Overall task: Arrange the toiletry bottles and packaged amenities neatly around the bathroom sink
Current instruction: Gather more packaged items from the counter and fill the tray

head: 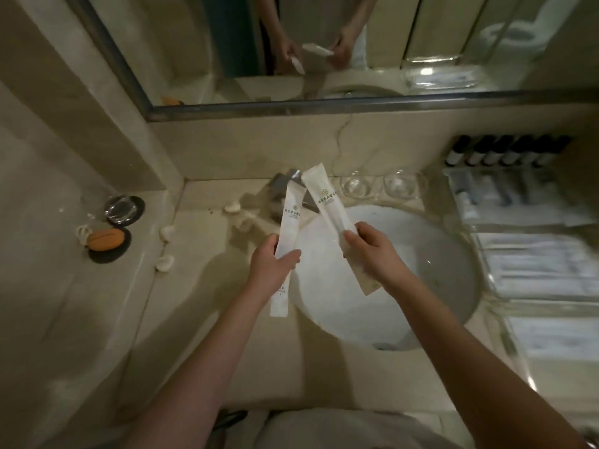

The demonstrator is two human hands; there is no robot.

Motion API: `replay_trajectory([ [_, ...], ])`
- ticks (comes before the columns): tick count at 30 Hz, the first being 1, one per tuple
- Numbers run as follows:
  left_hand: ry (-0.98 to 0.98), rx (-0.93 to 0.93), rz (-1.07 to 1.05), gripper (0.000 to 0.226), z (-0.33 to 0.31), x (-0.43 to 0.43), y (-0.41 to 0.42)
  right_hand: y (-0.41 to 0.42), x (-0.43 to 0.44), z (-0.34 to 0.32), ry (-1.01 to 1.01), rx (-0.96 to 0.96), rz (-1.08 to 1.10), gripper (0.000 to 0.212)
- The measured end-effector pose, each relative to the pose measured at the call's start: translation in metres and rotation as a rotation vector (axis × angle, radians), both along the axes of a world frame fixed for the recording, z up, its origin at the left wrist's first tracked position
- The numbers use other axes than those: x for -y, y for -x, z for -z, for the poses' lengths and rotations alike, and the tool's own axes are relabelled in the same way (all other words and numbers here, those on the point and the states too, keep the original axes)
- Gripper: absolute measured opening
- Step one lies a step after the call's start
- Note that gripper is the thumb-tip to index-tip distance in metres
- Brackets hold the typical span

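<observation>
My left hand [274,265] grips a long white amenity packet [289,228] near its middle, held upright over the sink's left rim. My right hand [369,249] holds a second, wider white packet [324,197] with a gold logo, tilted up and to the left above the white sink basin [437,264]. The tops of the two packets nearly meet in front of the chrome faucet [285,184]. A row of several dark toiletry bottles [505,152] stands against the back wall at the right, above a tray of packaged amenities [505,199].
Two upturned glasses [379,186] stand behind the sink. At the left sit a glass ashtray [122,208] and an orange soap [105,239] on black coasters, with small white shells [165,262] on the beige counter [201,306]. Blurred folded towels [534,264] lie at the right. The mirror [291,43] hangs above.
</observation>
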State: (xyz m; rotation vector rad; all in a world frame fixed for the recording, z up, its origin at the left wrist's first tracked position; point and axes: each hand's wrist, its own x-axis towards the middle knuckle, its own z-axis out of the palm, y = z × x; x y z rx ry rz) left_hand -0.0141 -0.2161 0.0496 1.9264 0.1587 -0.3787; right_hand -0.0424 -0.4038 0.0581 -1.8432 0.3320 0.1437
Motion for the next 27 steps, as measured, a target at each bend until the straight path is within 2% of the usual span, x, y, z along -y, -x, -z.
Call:
replay_trajectory([
  [5, 0.012, 0.04, 0.137, 0.017, 0.002, 0.074, 0.021, 0.056, 0.071, 0.012, -0.015, -0.004, 0.204, 0.019],
  [12, 0.002, -0.006, 0.36, 0.021, 0.015, 0.169, 0.057, 0.123, 0.149, 0.028, -0.066, -0.081, 0.514, 0.019],
  [19, -0.046, -0.043, 0.551, 0.015, 0.03, 0.259, 0.087, 0.184, 0.223, 0.038, -0.148, -0.108, 0.762, 0.004],
  [23, -0.055, -0.036, 0.636, 0.018, 0.036, 0.294, 0.103, 0.212, 0.261, 0.044, -0.18, -0.098, 0.998, 0.013],
  [27, -0.081, -0.043, 0.686, 0.024, 0.041, 0.316, 0.113, 0.229, 0.286, 0.063, -0.236, -0.151, 1.213, 0.01],
])
